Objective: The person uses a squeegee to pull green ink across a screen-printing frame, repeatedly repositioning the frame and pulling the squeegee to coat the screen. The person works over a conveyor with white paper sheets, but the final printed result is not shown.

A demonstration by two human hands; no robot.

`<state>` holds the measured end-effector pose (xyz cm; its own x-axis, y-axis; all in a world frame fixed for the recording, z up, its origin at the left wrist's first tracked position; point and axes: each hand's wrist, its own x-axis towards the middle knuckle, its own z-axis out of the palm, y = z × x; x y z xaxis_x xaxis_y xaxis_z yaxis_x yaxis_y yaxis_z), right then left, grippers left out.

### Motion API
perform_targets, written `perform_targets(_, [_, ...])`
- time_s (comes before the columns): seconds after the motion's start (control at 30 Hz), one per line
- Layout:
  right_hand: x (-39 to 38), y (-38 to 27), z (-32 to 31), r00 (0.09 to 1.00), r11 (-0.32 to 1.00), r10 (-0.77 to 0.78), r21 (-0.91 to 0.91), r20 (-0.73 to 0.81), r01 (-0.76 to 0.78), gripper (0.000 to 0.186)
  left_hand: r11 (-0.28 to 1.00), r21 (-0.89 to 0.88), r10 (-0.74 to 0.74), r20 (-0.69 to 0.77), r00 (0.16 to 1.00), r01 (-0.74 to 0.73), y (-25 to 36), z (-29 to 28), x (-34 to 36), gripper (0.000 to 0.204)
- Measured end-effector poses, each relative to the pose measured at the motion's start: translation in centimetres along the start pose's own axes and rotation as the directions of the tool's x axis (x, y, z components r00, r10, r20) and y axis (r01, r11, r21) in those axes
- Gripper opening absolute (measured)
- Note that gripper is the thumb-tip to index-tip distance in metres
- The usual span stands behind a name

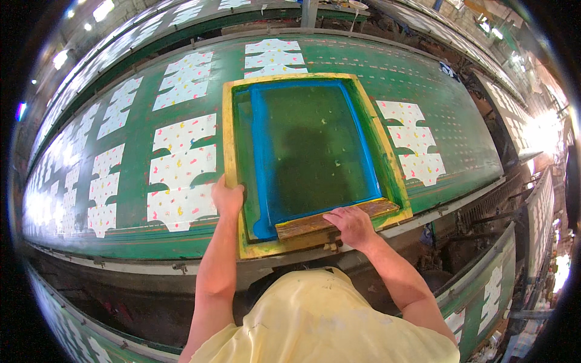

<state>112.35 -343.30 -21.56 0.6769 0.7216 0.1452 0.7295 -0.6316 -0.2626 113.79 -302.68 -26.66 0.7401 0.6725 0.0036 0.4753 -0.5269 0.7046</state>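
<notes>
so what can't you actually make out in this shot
- Head view: what lies under the yellow-framed screen; its dark mesh hides it.
- Head view: the wooden squeegee blade edge, turned down into the frame, partly under the right hand.
- Head view: left hand fingertips, curled over the frame edge.
- Head view: far fabric pieces along the green table; bent and too small near the rim.
</notes>
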Motion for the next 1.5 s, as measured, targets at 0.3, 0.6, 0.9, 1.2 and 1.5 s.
perform_targets(0.3, [15.0,8.8,1.9,0.997,0.994,-0.076,-0.080,-0.022,0.074,0.027,0.995,0.098,0.002,-0.019,1.000,0.000,-0.6,1.2,0.2,0.060])
perform_targets(0.6, [34.0,19.3,4.0,0.995,0.987,-0.073,-0.149,-0.061,0.063,0.031,0.992,0.114,0.065,-0.079,0.995,-0.055,-0.1,1.6,-0.1,0.055])
perform_targets(0.9, [48.6,27.1,4.0,0.996,0.994,-0.010,-0.112,-0.088,0.000,0.039,0.992,0.111,0.073,-0.069,0.995,-0.065,0.2,1.5,-0.3,0.054])
perform_targets(1.2, [50.3,29.2,4.0,0.997,0.989,-0.059,-0.142,-0.053,0.051,0.028,0.991,0.121,0.063,-0.064,0.996,-0.055,0.5,1.5,-0.2,0.052])
perform_targets(1.5, [43.6,23.8,-0.3,0.947,0.988,-0.018,-0.140,0.322,0.067,0.033,0.992,0.107,0.081,-0.130,0.988,-0.068,0.0,2.0,-0.2,0.050])
